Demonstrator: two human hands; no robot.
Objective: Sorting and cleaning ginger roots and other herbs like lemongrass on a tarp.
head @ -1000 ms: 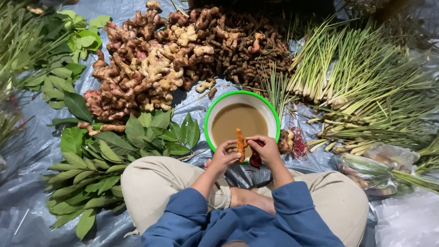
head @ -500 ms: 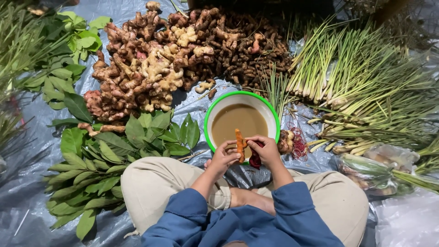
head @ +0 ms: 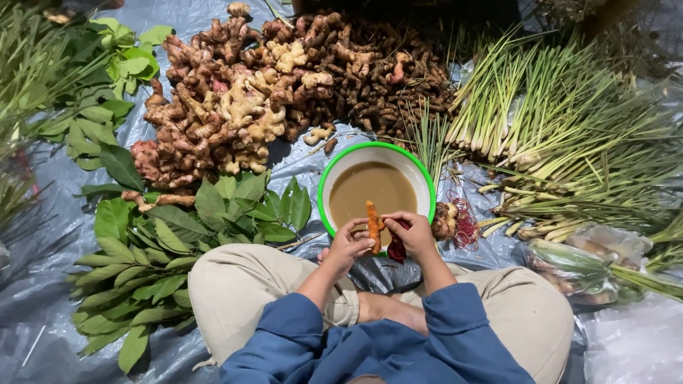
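Note:
I sit cross-legged with both hands over the near rim of a white bowl with a green rim (head: pixel 324 186) that holds muddy brown water. My left hand (head: pixel 346 247) grips an orange turmeric root (head: pixel 373 222), held upright. My right hand (head: pixel 414 233) touches the root's side and also holds a dark red tool or cloth (head: pixel 398 248); what it is cannot be made out.
A big heap of ginger and galangal roots (head: pixel 235 99) lies behind the bowl, with darker turmeric roots (head: pixel 388 82) beside it. Lemongrass stalks (head: pixel 562 121) fill the right. Green leaf bundles (head: pixel 163 242) lie left. Red rubber bands (head: pixel 466 227) and a plastic bag (head: pixel 590 263) sit right.

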